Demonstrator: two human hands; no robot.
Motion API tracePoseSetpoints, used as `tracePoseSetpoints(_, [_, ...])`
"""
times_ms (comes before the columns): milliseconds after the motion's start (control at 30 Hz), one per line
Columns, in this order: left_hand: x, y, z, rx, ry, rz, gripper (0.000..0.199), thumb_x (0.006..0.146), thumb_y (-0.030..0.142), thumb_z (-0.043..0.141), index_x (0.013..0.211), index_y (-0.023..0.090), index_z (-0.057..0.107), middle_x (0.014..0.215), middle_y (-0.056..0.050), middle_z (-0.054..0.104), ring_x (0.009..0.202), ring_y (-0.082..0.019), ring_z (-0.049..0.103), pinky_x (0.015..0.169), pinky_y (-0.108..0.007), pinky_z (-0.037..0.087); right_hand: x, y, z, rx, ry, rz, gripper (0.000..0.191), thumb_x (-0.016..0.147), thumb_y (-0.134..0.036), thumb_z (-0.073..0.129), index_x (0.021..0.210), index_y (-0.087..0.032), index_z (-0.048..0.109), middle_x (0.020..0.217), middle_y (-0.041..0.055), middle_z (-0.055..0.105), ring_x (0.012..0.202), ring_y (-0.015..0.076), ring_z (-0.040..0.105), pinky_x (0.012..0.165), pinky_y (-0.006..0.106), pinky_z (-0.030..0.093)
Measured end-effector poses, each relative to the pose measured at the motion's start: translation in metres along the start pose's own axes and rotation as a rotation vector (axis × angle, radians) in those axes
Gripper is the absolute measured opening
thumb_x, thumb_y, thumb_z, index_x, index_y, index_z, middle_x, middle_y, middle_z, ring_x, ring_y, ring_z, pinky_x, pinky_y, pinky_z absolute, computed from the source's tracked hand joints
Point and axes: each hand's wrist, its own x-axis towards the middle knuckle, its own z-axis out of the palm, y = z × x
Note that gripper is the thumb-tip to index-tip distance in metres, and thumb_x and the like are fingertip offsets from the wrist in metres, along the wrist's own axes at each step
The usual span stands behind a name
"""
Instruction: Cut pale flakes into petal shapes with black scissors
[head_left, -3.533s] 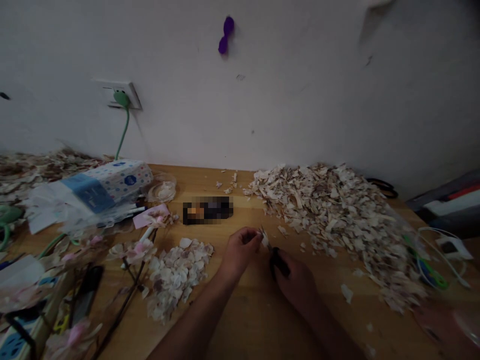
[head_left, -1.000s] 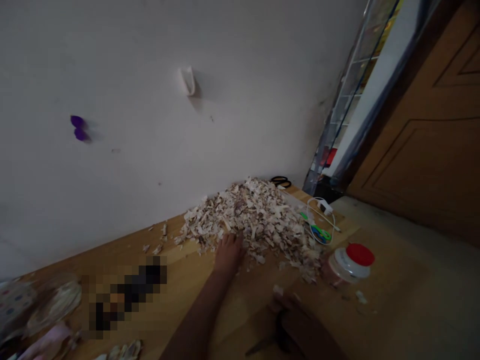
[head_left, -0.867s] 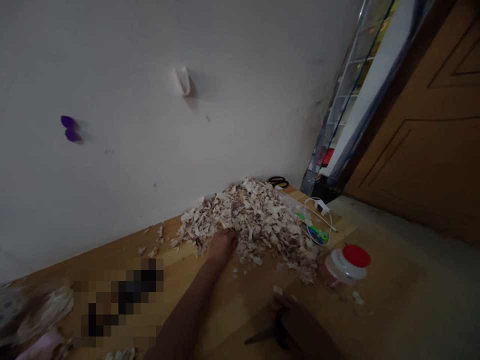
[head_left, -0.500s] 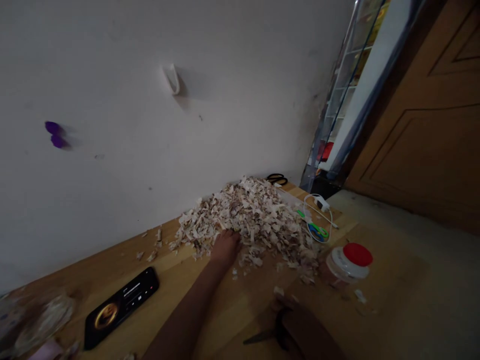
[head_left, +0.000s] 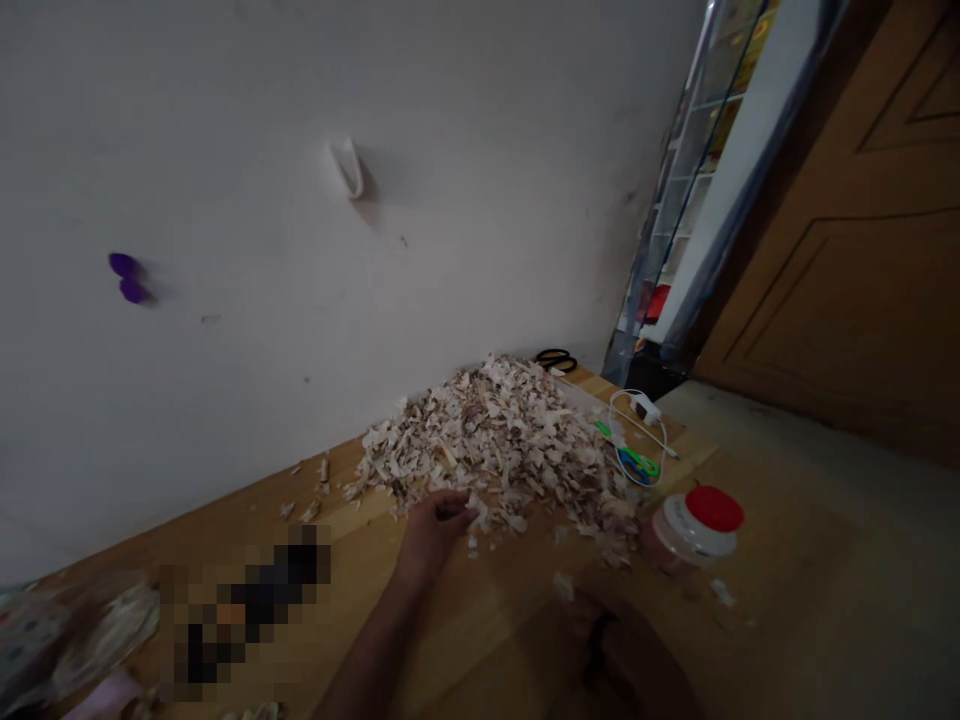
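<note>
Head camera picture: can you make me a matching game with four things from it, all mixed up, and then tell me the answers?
Things:
1. left hand
2. jar lid
3. bow-shaped wall piece
4. right hand

Clues:
A. red
B. holding a black handle
C. purple
D. at the near edge of the pale pile

Right pairs: 1-D, 2-A, 3-C, 4-B

A loose mound of dry, papery, petal-like scraps [head_left: 499, 430], off-white mottled with dusky brown, rises on a wooden tabletop [head_left: 375, 600] against the wall [head_left: 255, 370], thinning to strays at its near edge; one pale scrap [head_left: 478, 512] sits at the pinched fingertips of the left hand [head_left: 433, 530], just before the mound; a translucent flake [head_left: 562, 587] juts from the right hand [head_left: 626, 640], which grips black-handled scissors [head_left: 598, 640], their blades lost in shadow.
</note>
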Motion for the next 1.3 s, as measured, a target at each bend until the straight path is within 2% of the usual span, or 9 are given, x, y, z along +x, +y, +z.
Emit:
tracePoseSetpoints(100, [-0.039, -0.01, -0.006, -0.076, 0.026, -0.078, 0.035, 0.057, 0.043, 0.08, 0.077, 0.016, 0.07, 0.068, -0.002, 0.067, 0.06, -0.014, 0.057, 0.058, -0.023, 0.041, 0.027, -0.035, 0.012, 0.361, 0.146, 0.357, 0.032, 0.086, -0.032, 0.049, 0.112, -0.023, 0.065, 0.114, 0.0093, 0.069, 0.101, 0.0255, 0.067, 0.083, 0.034, 0.057])
tracePoseSetpoints(200, [-0.075, -0.018, -0.013, -0.063, 0.048, -0.084, 0.034, 0.063, 0.046, 0.076, 0.077, 0.016, 0.071, 0.069, -0.003, 0.069, 0.062, -0.015, 0.059, 0.058, -0.023, 0.041, 0.067, -0.075, 0.033, 0.618, 0.091, 0.507, 0.03, 0.079, -0.04, 0.057, 0.097, -0.02, 0.07, 0.09, 0.0075, 0.074, 0.089, 0.0272, 0.068, 0.076, 0.034, 0.057])
tracePoseSetpoints(333, [-0.108, -0.027, -0.024, -0.099, 0.071, -0.05, 0.03, 0.067, 0.043, 0.074, 0.082, 0.016, 0.073, 0.077, -0.005, 0.072, 0.073, -0.019, 0.064, 0.067, -0.026, 0.046, 0.094, -0.099, 0.068, 0.847, -0.033, 0.541, 0.034, 0.068, -0.048, 0.071, 0.084, -0.018, 0.07, 0.079, 0.0045, 0.073, 0.077, 0.0245, 0.068, 0.067, 0.03, 0.054])
tracePoseSetpoints(433, [-0.119, -0.039, -0.034, -0.158, 0.139, -0.045, 0.028, 0.067, 0.041, 0.075, 0.08, 0.016, 0.073, 0.077, -0.006, 0.073, 0.074, -0.02, 0.065, 0.069, -0.028, 0.047, 0.092, -0.102, 0.089, 0.904, -0.056, 0.579, 0.037, 0.063, -0.049, 0.076, 0.081, -0.016, 0.07, 0.075, 0.0035, 0.072, 0.073, 0.0236, 0.067, 0.064, 0.029, 0.052])
tracePoseSetpoints(533, [-0.124, -0.05, -0.041, -0.209, 0.22, -0.046, 0.026, 0.067, 0.038, 0.075, 0.081, 0.017, 0.071, 0.078, -0.006, 0.073, 0.074, -0.02, 0.065, 0.07, -0.028, 0.048, 0.087, -0.107, 0.098, 0.897, -0.066, 0.587, 0.037, 0.063, -0.048, 0.076, 0.081, -0.016, 0.07, 0.075, 0.0039, 0.072, 0.075, 0.0245, 0.068, 0.067, 0.031, 0.052])
tracePoseSetpoints(800, [-0.135, -0.054, -0.038, -0.292, 0.331, 0.015, 0.036, 0.063, 0.029, 0.079, 0.094, 0.019, 0.065, 0.082, -0.005, 0.072, 0.079, -0.019, 0.066, 0.075, -0.029, 0.05, 0.084, -0.124, 0.1, 0.852, -0.071, 0.56, 0.039, 0.063, -0.051, 0.075, 0.082, -0.016, 0.07, 0.081, 0.0073, 0.073, 0.08, 0.0276, 0.068, 0.073, 0.036, 0.054])
tracePoseSetpoints(967, [-0.138, -0.053, -0.04, -0.219, 0.326, 0.001, 0.023, 0.069, 0.026, 0.074, 0.09, 0.017, 0.067, 0.088, -0.008, 0.073, 0.084, -0.021, 0.067, 0.079, -0.031, 0.051, 0.078, -0.122, 0.095, 0.86, -0.103, 0.551, 0.039, 0.065, -0.05, 0.074, 0.085, -0.017, 0.069, 0.085, 0.0075, 0.073, 0.084, 0.0271, 0.068, 0.078, 0.037, 0.053])
tracePoseSetpoints(1167, [-0.142, -0.055, -0.04, 0.067, 0.331, 0.134, 0.016, 0.078, 0.024, 0.063, 0.092, 0.019, 0.069, 0.089, -0.007, 0.072, 0.082, -0.02, 0.066, 0.076, -0.031, 0.05, 0.076, -0.117, 0.092, 0.864, -0.2, 0.504, 0.03, 0.07, -0.041, 0.072, 0.09, -0.019, 0.069, 0.091, 0.0075, 0.073, 0.089, 0.0266, 0.067, 0.084, 0.037, 0.05])
tracePoseSetpoints(1300, [-0.144, -0.06, -0.039, 0.208, 0.373, 0.217, 0.018, 0.077, 0.018, 0.061, 0.093, 0.019, 0.069, 0.089, -0.007, 0.071, 0.081, -0.019, 0.065, 0.075, -0.03, 0.049, 0.074, -0.117, 0.094, 0.845, -0.227, 0.455, 0.02, 0.073, -0.035, 0.068, 0.087, -0.02, 0.068, 0.088, 0.0063, 0.072, 0.088, 0.0259, 0.065, 0.083, 0.036, 0.05])
